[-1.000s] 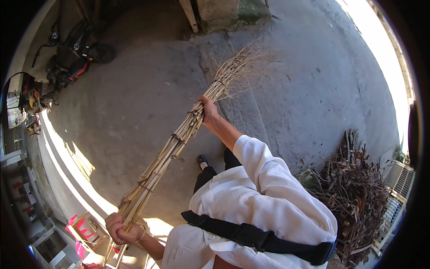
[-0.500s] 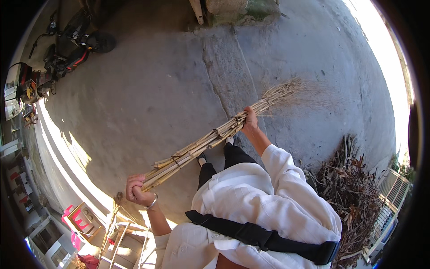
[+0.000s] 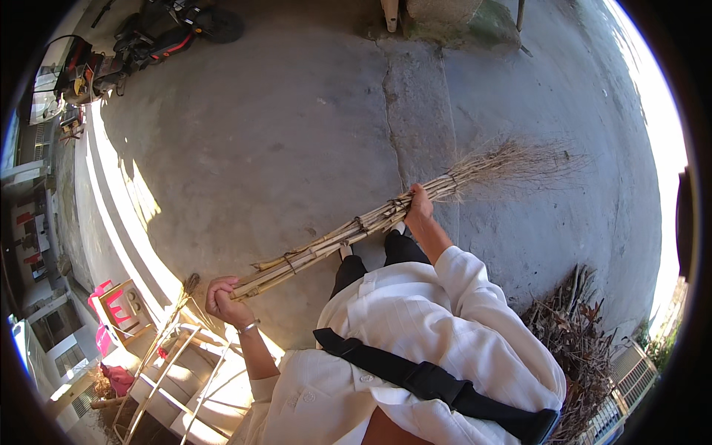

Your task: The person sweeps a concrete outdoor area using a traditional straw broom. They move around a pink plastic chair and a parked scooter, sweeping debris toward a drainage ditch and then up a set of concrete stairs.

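A long broom of tied stalks lies across in front of me, clear of the floor. Its dark bindings ring the stalks at several places, and its thin twigs fan out at the far right. My left hand, with a bracelet at the wrist, is closed round the cut stalk end. Farther along, my right hand grips the bundle near the start of the bristles. Some fingers of the right hand are hidden behind the stalks.
Dry branches and leaves are heaped at my right. A wooden chair and a pale frame stand at lower left. A motor scooter is parked at far left. A stone block sits ahead on the concrete floor.
The view has shifted, so the floor and scooter appear displaced. The broom lies a little flatter across the view, its bristle end farther right. Both hands keep their hold.
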Available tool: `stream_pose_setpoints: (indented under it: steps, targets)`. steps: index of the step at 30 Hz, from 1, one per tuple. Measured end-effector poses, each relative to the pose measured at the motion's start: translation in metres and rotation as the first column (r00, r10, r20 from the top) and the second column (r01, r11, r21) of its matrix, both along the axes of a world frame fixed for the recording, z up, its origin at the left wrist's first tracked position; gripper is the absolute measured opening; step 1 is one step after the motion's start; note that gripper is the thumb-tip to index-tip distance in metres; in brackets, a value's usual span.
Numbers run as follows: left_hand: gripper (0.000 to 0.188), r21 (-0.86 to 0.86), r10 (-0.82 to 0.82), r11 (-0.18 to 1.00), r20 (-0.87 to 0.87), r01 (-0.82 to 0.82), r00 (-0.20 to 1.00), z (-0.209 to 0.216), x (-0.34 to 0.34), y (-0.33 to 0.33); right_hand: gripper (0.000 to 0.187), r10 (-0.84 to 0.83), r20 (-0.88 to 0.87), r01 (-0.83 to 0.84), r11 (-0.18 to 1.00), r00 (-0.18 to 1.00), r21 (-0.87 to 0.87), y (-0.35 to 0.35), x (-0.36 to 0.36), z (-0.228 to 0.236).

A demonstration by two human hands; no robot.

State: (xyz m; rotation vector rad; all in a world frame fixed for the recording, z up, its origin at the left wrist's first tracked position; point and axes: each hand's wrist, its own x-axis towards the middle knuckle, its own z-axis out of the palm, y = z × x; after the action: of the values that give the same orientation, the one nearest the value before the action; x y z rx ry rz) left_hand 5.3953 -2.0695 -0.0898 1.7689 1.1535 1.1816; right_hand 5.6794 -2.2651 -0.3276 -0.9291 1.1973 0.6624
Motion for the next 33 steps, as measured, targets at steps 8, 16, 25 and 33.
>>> stream_pose_setpoints:
  steps: [8,16,25,33]
  targets:
    - [0.011,0.371,0.185,0.889,0.246,-0.268,0.952,0.107,-0.07,-0.007,0.016,0.119,0.139,-0.165,0.909,0.983,0.384,0.097,-0.044,0.108]
    - [0.018,0.823,0.112,0.566,-0.127,0.042,0.986,0.177,-0.034,-0.058,0.016,0.365,0.099,-0.352,0.735,0.926,0.58,0.221,-0.045,0.108]
    - [0.01,0.422,0.028,0.905,0.064,-0.052,0.998,0.087,0.01,-0.006,0.02,0.018,0.046,-0.033,0.935,0.999,0.353,0.089,0.001,0.053]
    - [0.011,0.54,-0.118,0.842,0.19,-0.004,0.975,0.121,0.025,0.014,0.02,-0.148,0.032,0.118,0.884,0.988,0.452,0.072,0.015,0.101]
